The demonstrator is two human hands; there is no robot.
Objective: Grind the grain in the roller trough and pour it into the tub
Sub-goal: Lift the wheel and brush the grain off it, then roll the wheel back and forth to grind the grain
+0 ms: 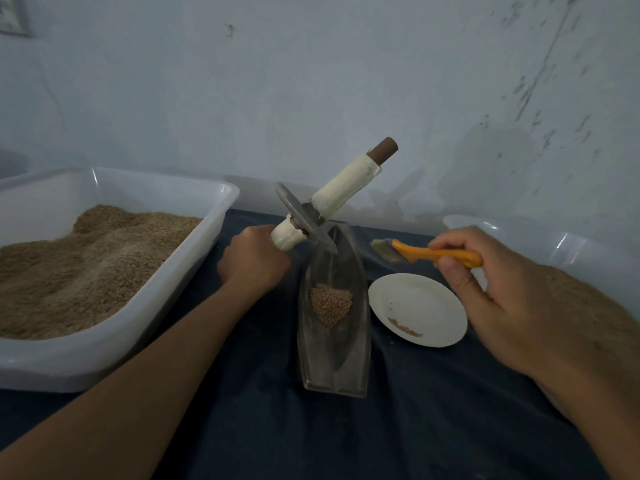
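A boat-shaped metal trough (pixel 333 355) lies on the dark cloth at centre, with a small pile of grain (pixel 331 304) in its middle. My left hand (pixel 254 263) grips one wrapped handle of the roller (pixel 311 220), a metal disc on a long axle. The roller is tilted, its disc edge resting at the trough's far end and its other handle pointing up and right. My right hand (pixel 498 292) holds an orange-handled brush (pixel 429 252) above the table, bristles pointing left toward the trough. A white tub (pixel 194 268) at left holds a large heap of grain.
A small white plate (pixel 429 299) with a streak of ground residue sits just right of the trough. Another white tub (pixel 568 244) stands at the far right, mostly hidden behind my right hand. A pale wall rises right behind the table.
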